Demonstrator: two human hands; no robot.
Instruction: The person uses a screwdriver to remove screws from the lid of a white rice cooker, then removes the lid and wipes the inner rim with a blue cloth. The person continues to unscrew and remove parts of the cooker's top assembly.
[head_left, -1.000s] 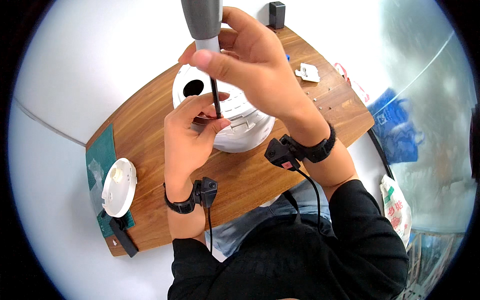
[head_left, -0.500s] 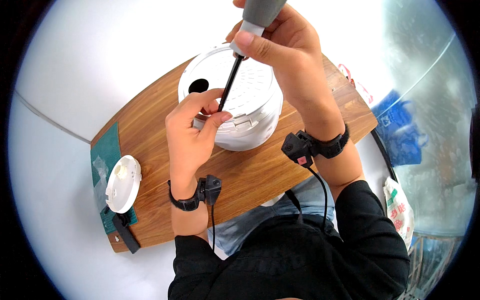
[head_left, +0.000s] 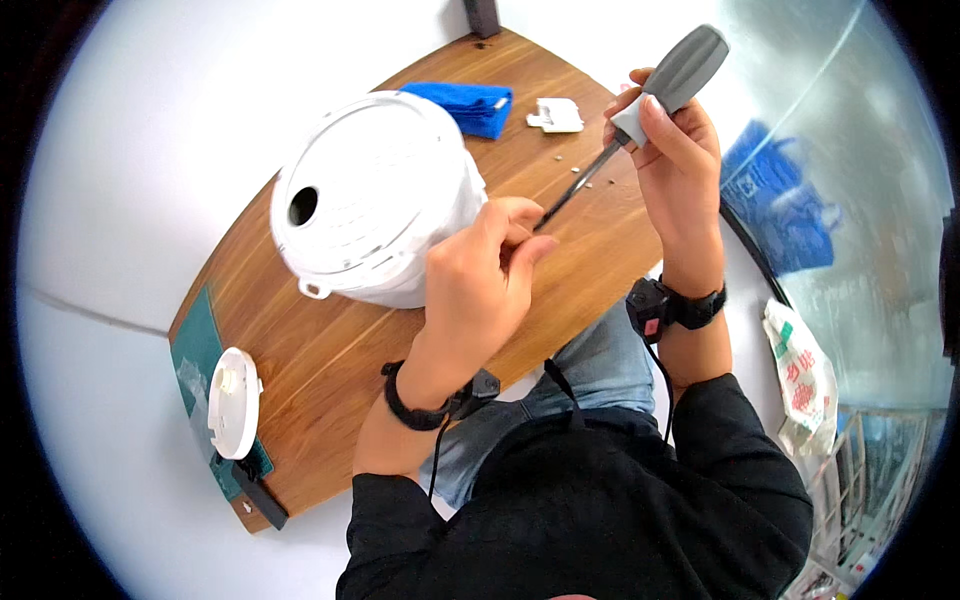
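My right hand (head_left: 672,150) is closed round the collar of a screwdriver (head_left: 690,68) with a grey handle and a long dark shaft. The shaft slants down and left toward my left hand (head_left: 490,262), whose thumb and fingers pinch at its tip; whether a small screw sits there I cannot make out. Left of my left hand, a white drum-shaped appliance body (head_left: 375,190) with a round dark hole in its top stands on the wooden table (head_left: 330,400). The left forearm and hand cover its lower right side.
Behind the appliance lie a folded blue cloth (head_left: 465,105) and a small white plastic piece (head_left: 557,115). Several tiny screws (head_left: 588,184) are scattered near the shaft. At the left, a white round cover (head_left: 235,402) rests on a green mat (head_left: 195,340) beside a black strip (head_left: 262,500).
Both hands and the screwdriver have moved right, away from above the appliance to beside it. The view has shifted, so the blue cloth, white piece and tiny screws now show.
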